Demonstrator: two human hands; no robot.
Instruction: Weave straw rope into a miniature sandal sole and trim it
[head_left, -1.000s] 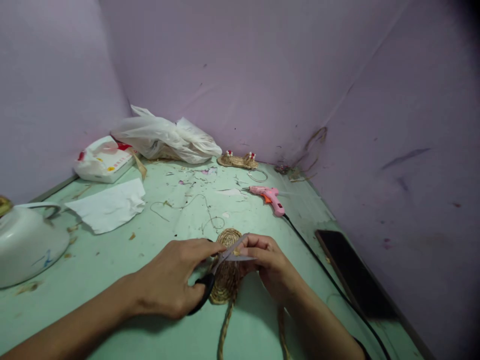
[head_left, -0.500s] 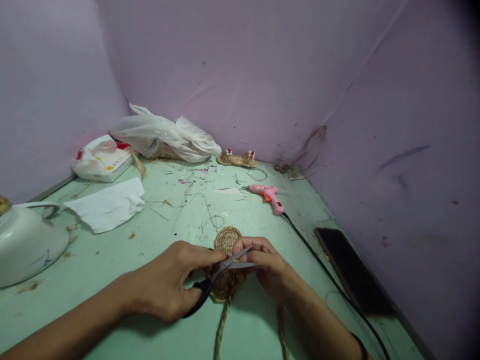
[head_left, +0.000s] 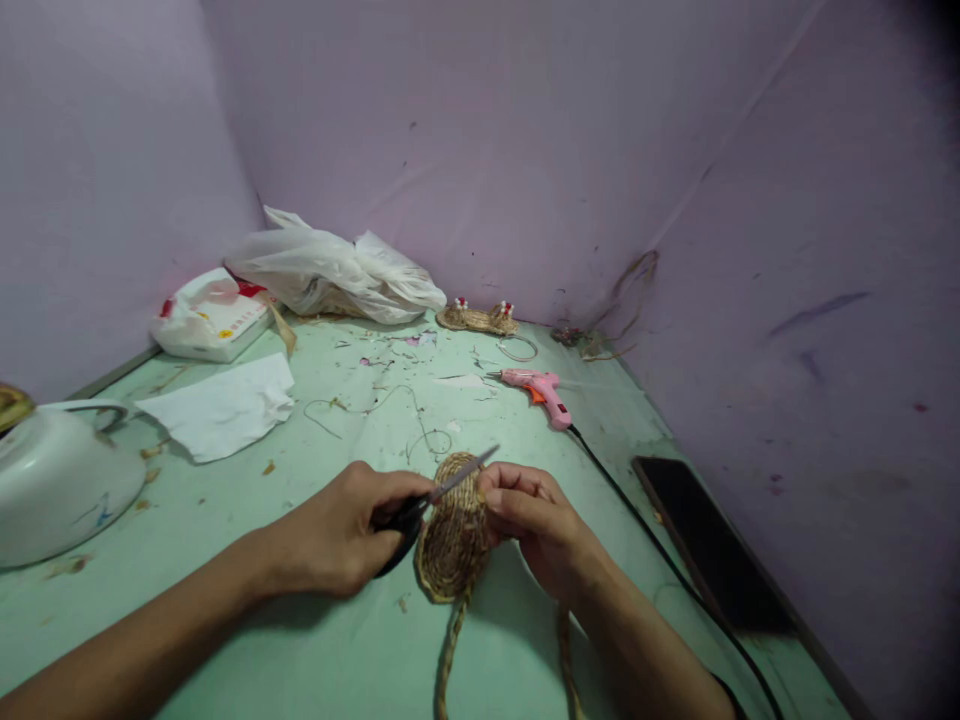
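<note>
Black-handled scissors [head_left: 407,518] are in my left hand [head_left: 352,530], their blades together and pointing up to the right over a woven straw sole [head_left: 452,550]. My right hand [head_left: 529,505] pinches the sole's right edge near its middle, with fingertips close to the blade tips. From the sole's lower end a braided straw cord [head_left: 450,660] runs down toward me. Another length of cord [head_left: 568,665] hangs below my right wrist.
A pink glue gun [head_left: 536,390] with a black cable lies beyond my right hand. At right is a dark phone [head_left: 712,545]; at left, a white bowl [head_left: 67,490] and white paper [head_left: 225,405]. Behind are a plastic bag [head_left: 337,275] and a finished-looking straw slipper [head_left: 478,319].
The scissors' blades have closed and moved back left from my right fingers. More of the woven sole now shows between my hands.
</note>
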